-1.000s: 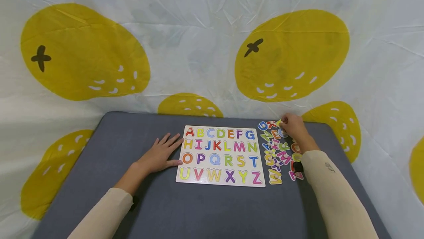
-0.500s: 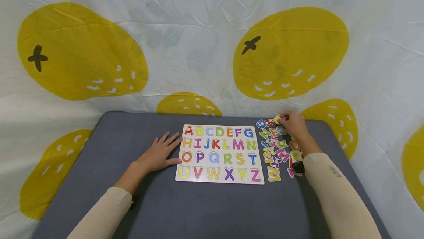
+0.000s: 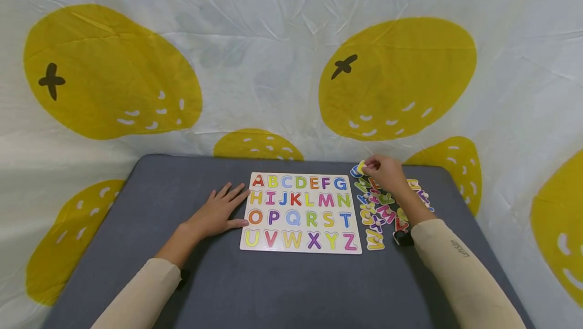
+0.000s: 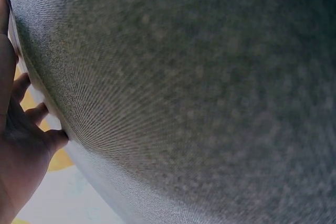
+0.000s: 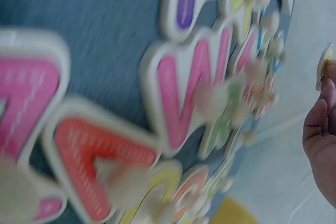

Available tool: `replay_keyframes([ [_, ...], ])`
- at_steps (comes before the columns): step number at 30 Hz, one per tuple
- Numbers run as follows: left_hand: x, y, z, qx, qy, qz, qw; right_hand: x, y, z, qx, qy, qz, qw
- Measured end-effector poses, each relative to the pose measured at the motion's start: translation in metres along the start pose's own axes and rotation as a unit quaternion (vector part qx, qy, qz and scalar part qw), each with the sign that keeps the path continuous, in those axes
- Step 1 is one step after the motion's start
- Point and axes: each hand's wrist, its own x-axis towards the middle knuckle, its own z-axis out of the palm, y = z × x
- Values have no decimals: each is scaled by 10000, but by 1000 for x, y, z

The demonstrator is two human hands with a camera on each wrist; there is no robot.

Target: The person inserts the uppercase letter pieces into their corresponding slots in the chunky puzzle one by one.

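Observation:
A white alphabet puzzle board (image 3: pixel 300 225) with coloured letters lies on the grey table. My left hand (image 3: pixel 220 211) rests with fingers spread on the table, its thumb and a fingertip at the board's left edge. In the left wrist view, part of that hand (image 4: pixel 26 150) shows against the grey surface. My right hand (image 3: pixel 386 173) pinches a yellow letter piece (image 3: pixel 361 167) above the far end of the loose pieces. Only the rim and some yellow of that piece (image 5: pixel 324 67) show in the right wrist view, so I cannot tell which letter it is.
Several loose knobbed letter pieces lie right of the board, among them a yellow one (image 3: pixel 375 240) at the near end and a pink M or W (image 3: pixel 386 214). My right forearm covers part of them. A white curtain (image 3: pixel 264 66) with yellow fruit shapes hangs behind the table.
My right hand has moved left along the far end of the loose pieces, with the yellow letter piece between its fingers. Pieces beyond the right wrist have come into view. My left hand stays put.

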Motion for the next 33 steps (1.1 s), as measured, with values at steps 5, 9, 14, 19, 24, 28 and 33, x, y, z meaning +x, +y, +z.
replay_keyframes([
  [5, 0, 1, -1, -13, 20, 34, 10000, 3, -26, 15, 129, -155, -121, 9997],
  [9, 0, 1, -1, -41, 30, 31, 10000, 7, -46, 30, 257, -309, -343, 9986],
  [14, 0, 2, -1, -90, 13, 5, 10000, 15, -68, 50, 434, -508, -534, 9963],
  [19, -1, 1, -1, -57, -9, -14, 10000, 23, -93, 69, 582, -800, -628, 9931],
  [24, -2, 0, 1, -53, 20, -13, 10000, 30, -118, 88, 591, -1063, -742, 9898],
  [28, -2, 0, 2, -51, 59, -5, 10000, 35, -135, 103, 505, -1267, -855, 9870],
  [33, -1, -2, 2, -42, 87, 26, 10000, 43, -149, 121, 355, -1472, -1123, 9821],
])
